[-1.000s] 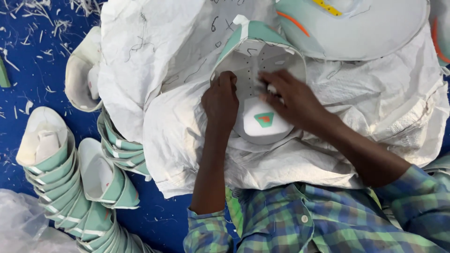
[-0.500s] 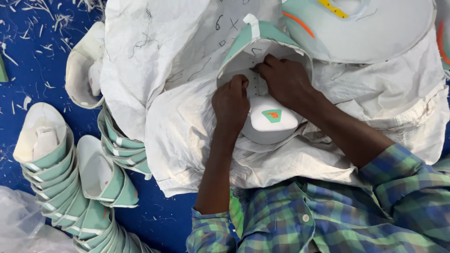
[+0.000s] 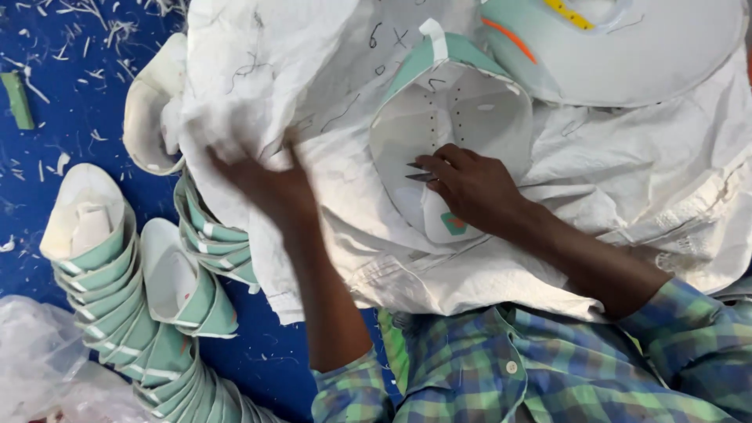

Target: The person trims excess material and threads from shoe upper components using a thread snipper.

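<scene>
Right hand grip holds small blades on white-green shoe upper; left hand blurred, grip unclear.

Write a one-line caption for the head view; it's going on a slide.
Right hand presses a white-and-green shoe upper on a white sack; left hand on the sack.

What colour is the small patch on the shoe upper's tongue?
The patch is green with an orange centre, seen in the head view.

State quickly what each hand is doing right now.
Left hand: blurred, spread on the white sack, holding nothing visible.
Right hand: closed on small scissors over the shoe upper.
</scene>
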